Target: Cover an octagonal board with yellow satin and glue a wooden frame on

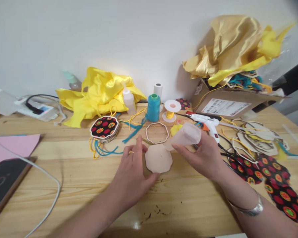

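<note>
A plain beige scalloped board [159,158] lies flat on the wooden table. Thumb and fingers of my left hand [135,167] hold it at its left and lower edges, with the index finger stretched forward. In my right hand [206,157] is a translucent white squeeze bottle [187,135], tilted so that its nozzle points down at the board's upper right edge. Just behind the board lies a thin scalloped frame [157,133]. Farther left is a stack of scalloped pieces topped with black-and-red patterned fabric [104,127], with yellow and teal cords hanging from it.
Along the back stand a teal thread spool [153,108], a white spool [172,109], another squeeze bottle [128,99] and yellow satin [101,92]. To the right are a glue gun [205,121], fabric pieces [274,170] and a cardboard box [223,100]. A white cable [56,181] crosses the left.
</note>
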A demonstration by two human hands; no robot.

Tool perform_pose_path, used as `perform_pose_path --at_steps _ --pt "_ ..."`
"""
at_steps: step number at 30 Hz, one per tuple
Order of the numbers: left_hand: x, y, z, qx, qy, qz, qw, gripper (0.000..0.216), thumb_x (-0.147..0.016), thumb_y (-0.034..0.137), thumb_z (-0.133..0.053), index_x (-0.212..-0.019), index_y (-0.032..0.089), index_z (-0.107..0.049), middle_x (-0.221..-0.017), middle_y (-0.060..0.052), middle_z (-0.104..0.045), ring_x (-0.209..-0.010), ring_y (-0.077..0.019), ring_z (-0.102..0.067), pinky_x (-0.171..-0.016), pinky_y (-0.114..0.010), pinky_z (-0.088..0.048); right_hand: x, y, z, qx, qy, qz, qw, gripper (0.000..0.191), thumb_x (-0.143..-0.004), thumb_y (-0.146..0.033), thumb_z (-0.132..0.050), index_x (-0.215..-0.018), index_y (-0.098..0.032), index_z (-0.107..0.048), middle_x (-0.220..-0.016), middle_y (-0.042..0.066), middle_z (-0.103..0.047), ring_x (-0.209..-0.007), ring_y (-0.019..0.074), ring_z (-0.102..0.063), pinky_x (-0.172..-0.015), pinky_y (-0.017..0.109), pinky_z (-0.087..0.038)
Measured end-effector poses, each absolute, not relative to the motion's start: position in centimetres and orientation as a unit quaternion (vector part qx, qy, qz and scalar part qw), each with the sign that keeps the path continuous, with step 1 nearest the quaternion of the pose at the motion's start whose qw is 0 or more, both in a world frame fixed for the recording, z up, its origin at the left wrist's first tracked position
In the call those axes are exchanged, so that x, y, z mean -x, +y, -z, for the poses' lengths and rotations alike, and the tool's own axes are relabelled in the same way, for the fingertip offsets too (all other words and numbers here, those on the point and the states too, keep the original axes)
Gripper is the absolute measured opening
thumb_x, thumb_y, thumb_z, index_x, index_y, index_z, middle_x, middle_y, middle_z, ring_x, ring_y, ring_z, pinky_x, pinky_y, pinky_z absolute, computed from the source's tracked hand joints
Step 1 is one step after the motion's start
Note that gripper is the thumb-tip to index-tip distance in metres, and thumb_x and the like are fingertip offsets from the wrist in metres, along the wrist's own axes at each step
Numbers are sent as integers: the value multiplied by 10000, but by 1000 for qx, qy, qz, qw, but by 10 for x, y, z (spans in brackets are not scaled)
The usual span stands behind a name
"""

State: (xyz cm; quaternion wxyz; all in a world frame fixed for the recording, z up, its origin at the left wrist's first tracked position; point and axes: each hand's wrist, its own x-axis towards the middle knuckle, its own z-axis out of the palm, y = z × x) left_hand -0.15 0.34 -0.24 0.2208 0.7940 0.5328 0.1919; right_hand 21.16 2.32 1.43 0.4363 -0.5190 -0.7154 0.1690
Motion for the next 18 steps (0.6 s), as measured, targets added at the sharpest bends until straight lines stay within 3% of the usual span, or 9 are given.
perform_pose_path --at_steps 6,18 --pt "1 4 2 -794 531 -196 220 1033 -717 285 -659 -1451 220 65 -1109 -75 -538 -1056 -300 -438 -923 -494 -356 -212 24 -16 524 -718 -167 427 156 -757 -257 -665 -872 -190 -583 -837 46 -676 -775 193 -635 -651 305 -507" --pt "1 4 3 -793 532 -196 223 1037 -717 290 -655 -1454 222 72 -1121 -74 -534 -1070 -301 -435 -934 -492 -351 -212 19 -19 503 -729 -209 415 153 -759 -269 -651 -879 -216 -573 -747 18 -647 -679 176 -614 -559 286 -495"
